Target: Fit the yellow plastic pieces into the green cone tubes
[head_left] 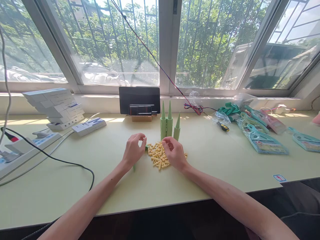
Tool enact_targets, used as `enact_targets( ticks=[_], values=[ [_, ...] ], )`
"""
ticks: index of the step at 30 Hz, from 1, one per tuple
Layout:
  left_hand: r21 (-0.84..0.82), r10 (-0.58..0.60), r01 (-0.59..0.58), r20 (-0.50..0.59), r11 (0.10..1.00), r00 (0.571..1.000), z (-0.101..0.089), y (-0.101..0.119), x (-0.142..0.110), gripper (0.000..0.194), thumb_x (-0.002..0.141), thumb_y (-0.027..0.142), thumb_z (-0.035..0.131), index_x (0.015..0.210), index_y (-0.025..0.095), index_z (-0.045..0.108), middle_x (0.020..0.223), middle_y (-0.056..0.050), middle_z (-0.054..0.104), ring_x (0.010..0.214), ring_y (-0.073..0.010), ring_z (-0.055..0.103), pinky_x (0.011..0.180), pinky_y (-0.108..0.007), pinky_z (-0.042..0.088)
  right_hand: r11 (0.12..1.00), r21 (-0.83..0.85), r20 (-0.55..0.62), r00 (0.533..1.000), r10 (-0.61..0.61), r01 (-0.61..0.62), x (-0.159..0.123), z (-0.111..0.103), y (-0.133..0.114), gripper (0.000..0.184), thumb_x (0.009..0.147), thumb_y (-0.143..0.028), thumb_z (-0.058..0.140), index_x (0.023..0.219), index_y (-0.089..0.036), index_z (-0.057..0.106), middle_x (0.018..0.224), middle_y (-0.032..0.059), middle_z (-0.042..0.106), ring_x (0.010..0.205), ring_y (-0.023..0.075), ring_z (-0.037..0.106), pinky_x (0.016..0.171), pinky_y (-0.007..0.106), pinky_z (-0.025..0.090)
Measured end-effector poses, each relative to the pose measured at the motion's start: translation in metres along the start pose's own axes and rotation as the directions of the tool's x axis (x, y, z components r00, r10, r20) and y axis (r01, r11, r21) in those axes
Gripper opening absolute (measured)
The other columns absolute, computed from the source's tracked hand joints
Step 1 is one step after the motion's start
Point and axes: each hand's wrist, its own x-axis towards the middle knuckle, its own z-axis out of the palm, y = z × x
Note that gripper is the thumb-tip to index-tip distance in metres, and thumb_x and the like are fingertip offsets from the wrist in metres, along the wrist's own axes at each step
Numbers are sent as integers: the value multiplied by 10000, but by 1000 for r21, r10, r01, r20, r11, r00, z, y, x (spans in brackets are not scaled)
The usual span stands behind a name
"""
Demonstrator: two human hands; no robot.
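Note:
A pile of small pale-yellow, peg-like pieces (pixel 158 159) lies on the table between my hands. To its left, my left hand (pixel 134 149) is closed in a pinch, with a small dark-green bit (pixel 146 147) just beyond its fingertips; whether the hand holds that bit is unclear. Part of a thin green piece (pixel 134 168) shows below the left wrist. My right hand (pixel 175 154) curls over the right side of the pile, thumb and fingers pinched together, and what they hold is hidden. Several light-green cone-tipped tubes (pixel 169 121) stand upright behind it.
A black tablet (pixel 139 96) and a phone (pixel 140 110) lean on a brown stand. White boxes (pixel 62 108) and a power strip (pixel 30 153) are at left, with a black cable (pixel 72 163). Rightward lie a screwdriver (pixel 223 127) and packaged dustpan-shaped items (pixel 267 141).

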Motion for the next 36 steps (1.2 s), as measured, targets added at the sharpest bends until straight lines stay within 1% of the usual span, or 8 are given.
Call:
enact_targets(
  ticks=[3,9,13,16,19,24,30,36],
  values=[
    [118,4,-8,36,993,999,2,-6,-2,93,879,276,561,887,198,610,867,-68,687,889,-261,602,849,-414,442,1000,6,5,1000,0,0,0,0,0,235,940,-402,486,943,-195,597,871,43,645,601,129,536,538,252,436],
    [218,-97,75,93,973,991,3,-5,-2,238,817,443,646,867,211,623,838,-66,696,867,-298,621,804,-421,417,1000,-9,14,1000,2,-2,0,1,1,223,936,-389,488,960,-195,596,906,51,656,617,135,559,551,257,454],
    [228,-156,116,166,967,974,2,-2,-2,293,783,495,660,852,213,619,751,-42,684,780,-281,639,770,-401,416,1000,-15,22,1000,-5,5,0,1,1,218,936,-382,493,951,-192,599,897,48,657,618,131,559,554,256,457],
    [218,-156,109,212,970,965,2,-2,-2,280,782,484,656,855,216,617,697,-31,678,723,-262,644,737,-375,421,1000,-14,29,1000,-10,11,-1,1,1,212,935,-374,496,947,-190,602,891,46,658,622,130,561,551,253,454],
    [247,-164,103,244,964,956,3,-1,-3,276,814,475,612,892,211,619,706,-40,683,743,-263,646,754,-381,433,1000,-15,26,1000,-17,18,0,1,0,210,933,-370,498,943,-187,601,886,43,656,623,127,561,548,250,452],
    [285,-249,166,284,944,926,1,1,-1,316,858,458,528,998,193,628,786,-62,698,790,-263,649,813,-395,445,1000,-18,27,999,-24,24,0,1,0,205,930,-365,498,937,-187,599,878,40,656,632,129,567,546,246,453],
    [214,-300,251,240,944,923,-1,1,1,307,850,433,517,1010,198,631,785,-57,696,755,-250,659,768,-362,468,999,-23,27,999,-24,24,0,0,-1,204,936,-365,491,932,-191,599,867,38,653,636,131,557,553,247,451],
    [-71,-340,344,60,936,938,-4,4,4,278,838,451,579,956,203,620,818,-60,707,832,-246,681,794,-357,504,1000,-11,36,999,-16,16,0,0,-1,211,946,-370,474,942,-193,590,830,29,641,663,139,564,558,244,448]
  ],
)
